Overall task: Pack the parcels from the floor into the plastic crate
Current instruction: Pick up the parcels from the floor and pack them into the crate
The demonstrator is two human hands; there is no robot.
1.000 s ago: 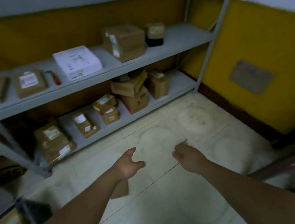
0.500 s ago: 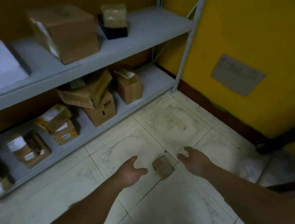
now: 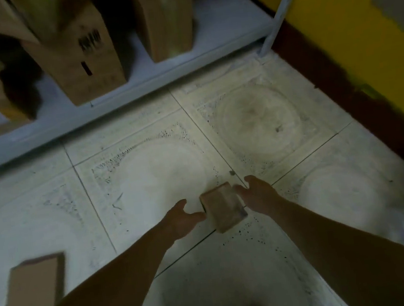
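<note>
— Where's the small parcel (image 3: 224,207)?

— On the floor (image 3: 147,174), toward 6 o'clock in view. It's a cardboard block, stiff-sided and probably light. Its taped faces may be a bit slick.

— And the hands?

— Both are spread open, holding nothing. The left hand (image 3: 181,220) is at its 9 o'clock and the right hand (image 3: 258,193) at its 2 o'clock, each just beside it; contact unclear. I'd squeeze the long sides. A flat parcel (image 3: 33,298) lies at 8 o'clock.

The gap has been closed: the small parcel (image 3: 224,207), only approached half a second ago, is now flanked closely by the left hand (image 3: 181,219) and the right hand (image 3: 258,194). The upper shelf has been lost from view, and a flat parcel (image 3: 33,298) has been brought into frame, lower left.
</note>
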